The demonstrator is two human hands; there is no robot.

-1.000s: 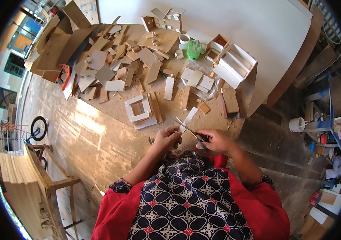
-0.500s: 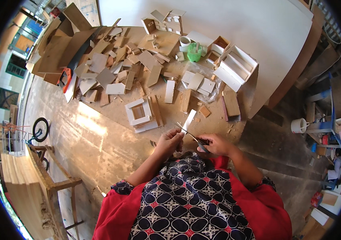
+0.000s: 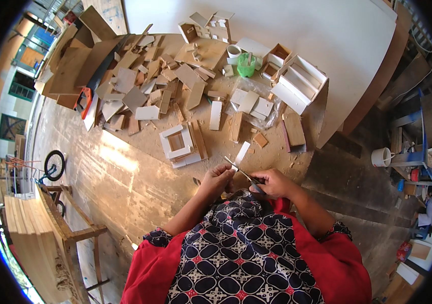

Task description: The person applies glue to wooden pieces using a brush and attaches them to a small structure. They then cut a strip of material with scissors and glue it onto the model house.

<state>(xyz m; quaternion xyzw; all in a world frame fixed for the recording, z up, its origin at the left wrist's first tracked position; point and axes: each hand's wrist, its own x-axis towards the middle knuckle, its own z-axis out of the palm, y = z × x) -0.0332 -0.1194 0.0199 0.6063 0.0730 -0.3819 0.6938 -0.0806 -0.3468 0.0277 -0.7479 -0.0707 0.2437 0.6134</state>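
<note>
My left hand (image 3: 217, 178) and my right hand (image 3: 272, 183) meet close to my chest, above the floor. A thin metal blade (image 3: 241, 171) sticks out up and to the left from my right hand's closed fingers. My left hand is curled around a small piece that I cannot make out, right at the blade. Just beyond my hands lie a narrow white strip (image 3: 241, 152) and a white square frame (image 3: 177, 143) on the sawdust-covered floor.
Several wooden and white-painted offcuts (image 3: 140, 96) are scattered ahead. A green cup (image 3: 246, 65), a white cup (image 3: 233, 51) and a white shelf box (image 3: 299, 83) stand near a large white board (image 3: 327, 30). A white bucket (image 3: 381, 157) is right, a bicycle (image 3: 53, 166) left.
My hands stay together near my chest with the blade between them. The view has shifted slightly; nothing on the floor has moved.
</note>
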